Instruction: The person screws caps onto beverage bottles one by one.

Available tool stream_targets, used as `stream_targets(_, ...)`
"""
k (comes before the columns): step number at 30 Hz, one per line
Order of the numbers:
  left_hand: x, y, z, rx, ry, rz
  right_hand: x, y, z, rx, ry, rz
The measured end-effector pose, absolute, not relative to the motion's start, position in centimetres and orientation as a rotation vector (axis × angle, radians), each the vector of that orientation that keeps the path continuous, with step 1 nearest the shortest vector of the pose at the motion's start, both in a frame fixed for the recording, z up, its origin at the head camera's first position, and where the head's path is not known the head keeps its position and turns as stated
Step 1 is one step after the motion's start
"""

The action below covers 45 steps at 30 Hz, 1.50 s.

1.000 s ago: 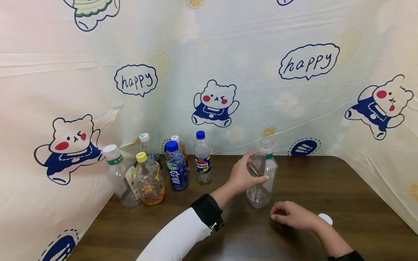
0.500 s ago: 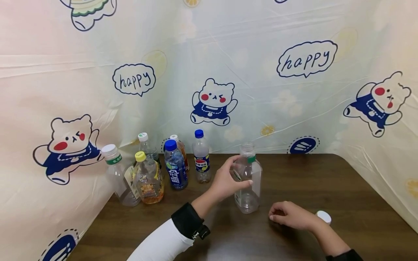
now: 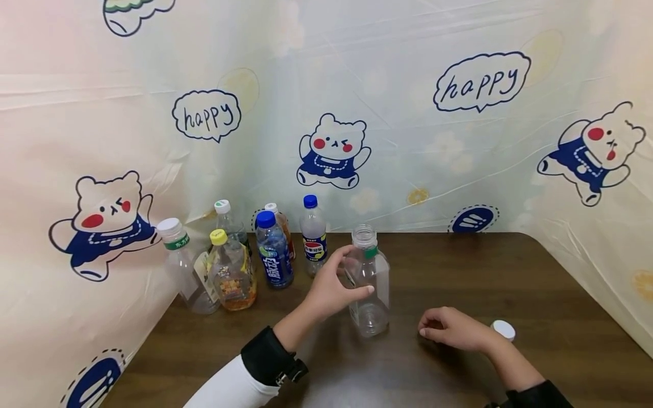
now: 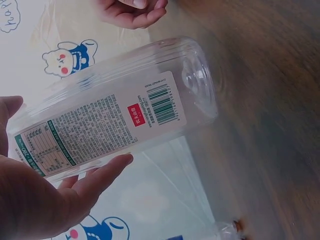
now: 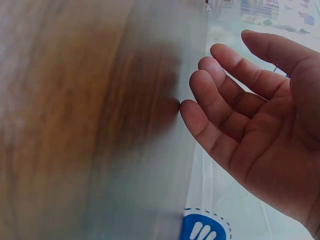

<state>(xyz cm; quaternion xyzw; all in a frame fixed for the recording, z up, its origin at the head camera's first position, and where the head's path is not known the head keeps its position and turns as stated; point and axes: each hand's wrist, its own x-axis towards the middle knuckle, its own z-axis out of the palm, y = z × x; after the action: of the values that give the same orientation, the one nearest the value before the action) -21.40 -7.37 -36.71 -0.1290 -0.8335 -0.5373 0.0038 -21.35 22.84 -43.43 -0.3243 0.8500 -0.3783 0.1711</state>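
Note:
My left hand (image 3: 331,286) grips a clear plastic bottle (image 3: 371,306) around its upper body, thumb on the near side. The bottle has an uncapped mouth, a green neck ring and, in the left wrist view, a printed label (image 4: 100,125) with a barcode. It is nearly upright at the table's middle; whether its base touches the wood I cannot tell. To the right, my right hand (image 3: 454,328) rests by its little-finger side on the table, fingers loosely curled around nothing. Just behind its wrist lies a white cap (image 3: 504,330).
Several capped bottles stand at the back left: one with a white cap (image 3: 189,277), one with a yellow cap (image 3: 232,277), a blue-labelled one (image 3: 274,258) and a cola bottle (image 3: 313,235). A patterned curtain (image 3: 398,141) hangs behind the brown table (image 3: 459,272).
My left hand has carried the uncapped bottle leftward, away from the right hand and closer to the group of bottles. The right hand has stayed in place.

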Motion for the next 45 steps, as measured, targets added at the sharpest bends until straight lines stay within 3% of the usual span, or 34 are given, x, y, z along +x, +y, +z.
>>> stream_targets(10,-20.0,-8.5,-36.8,-0.422,-2.617,-1.707,-21.1,23.4,-43.3,-0.971,2.451,-1.050)
stream_targets(21,-18.9,-9.2,-37.1,-0.470,-2.571,-1.739,-20.9,28.1,-42.9,-0.988,2.787,-0.807)
stream_targets(29,-18.7,-9.5,-37.1,-0.458,-2.589,-1.765,-21.1,30.7,-42.6,-0.516,2.939,-0.459)
stream_targets(45,-18.7,-9.6,-37.4,-0.506,-2.576,-1.783,-21.0,32.6,-42.9,-0.484,2.955,-0.339)
